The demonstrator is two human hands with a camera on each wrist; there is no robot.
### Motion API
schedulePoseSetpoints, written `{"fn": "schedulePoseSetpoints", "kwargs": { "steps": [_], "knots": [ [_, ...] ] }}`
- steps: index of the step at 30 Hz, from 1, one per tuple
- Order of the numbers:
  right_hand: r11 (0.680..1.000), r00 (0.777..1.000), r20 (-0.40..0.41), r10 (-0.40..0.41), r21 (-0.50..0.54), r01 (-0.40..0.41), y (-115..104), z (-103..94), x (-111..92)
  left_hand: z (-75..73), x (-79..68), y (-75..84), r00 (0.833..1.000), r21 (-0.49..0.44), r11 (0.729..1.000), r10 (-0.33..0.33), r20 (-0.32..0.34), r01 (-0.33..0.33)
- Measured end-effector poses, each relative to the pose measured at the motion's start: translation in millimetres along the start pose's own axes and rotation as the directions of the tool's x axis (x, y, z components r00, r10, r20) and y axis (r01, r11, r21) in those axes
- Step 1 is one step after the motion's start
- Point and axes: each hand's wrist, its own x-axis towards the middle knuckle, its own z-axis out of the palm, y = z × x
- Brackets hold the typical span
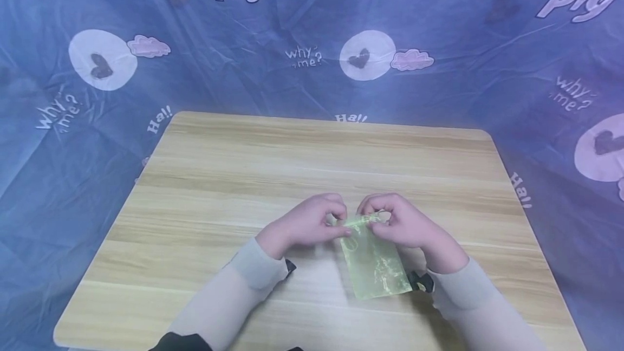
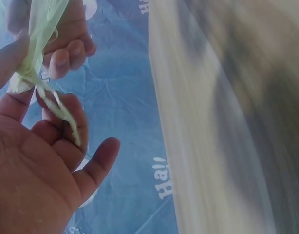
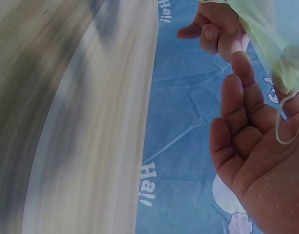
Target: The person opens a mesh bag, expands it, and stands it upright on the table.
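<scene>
blue cloth point(image 1: 234, 80), printed with white words, hearts and pink clouds, is hung behind and to both sides of a wooden table point(image 1: 317, 161). over the near part of the table, right of its middle, a see-through yellow-green bag point(image 1: 375, 272) is held up by its top edge, with its body hung down towards the person. whether its lower edge is rested on the wood cannot be told.

its top left corner is pinched between thumb and forefinger of the left hand point(image 1: 314, 222); a twisted cord point(image 2: 66, 116) is draped from the pinch over the bent fingers, and the little finger is held out. its top right corner is pinched by the right hand point(image 1: 402, 222), whose other fingers are seen loosely bent in the right wrist view. by that palm, a thin loop of string point(image 3: 278, 127) is hung from the bag.

both forearms are covered by pale sleeves point(image 1: 260, 264), and something dark point(image 1: 422, 281) is seen at the right cuff, just beside the bag's lower corner.
</scene>
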Motion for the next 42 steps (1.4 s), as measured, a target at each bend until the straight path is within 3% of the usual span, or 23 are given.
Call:
{"fn": "schedulePoseSetpoints", "kwargs": {
  "steps": [14,23,28,34,42],
  "knots": [
    [1.0,1.0,0.027,-0.001,-0.028,0.002,3,-2.7,-3,-15.8,-4.3,-3.1,0.998,-0.011,0.998,-0.061,0.029,0.061],
    [0.997,1.0,0.018,-0.004,0.079,0.003,7,-3.1,-7,-20.7,-1.0,3.1,0.995,0.01,0.999,-0.035,0.09,0.034],
    [0.993,1.0,0.023,-0.005,0.122,0.002,9,-3.3,-8,-18.0,0.2,3.6,0.997,0.047,0.997,-0.063,0.053,0.061],
    [0.983,0.999,0.026,-0.022,0.185,0.017,7,-3.6,-8,-11.1,3.3,3.0,0.999,0.073,0.996,-0.049,0.002,0.048],
    [0.993,1.0,0.007,-0.004,0.119,0.003,7,0.3,-6,-4.9,5.9,5.9,0.998,0.123,0.992,0.024,-0.052,-0.018]
  ]
}}
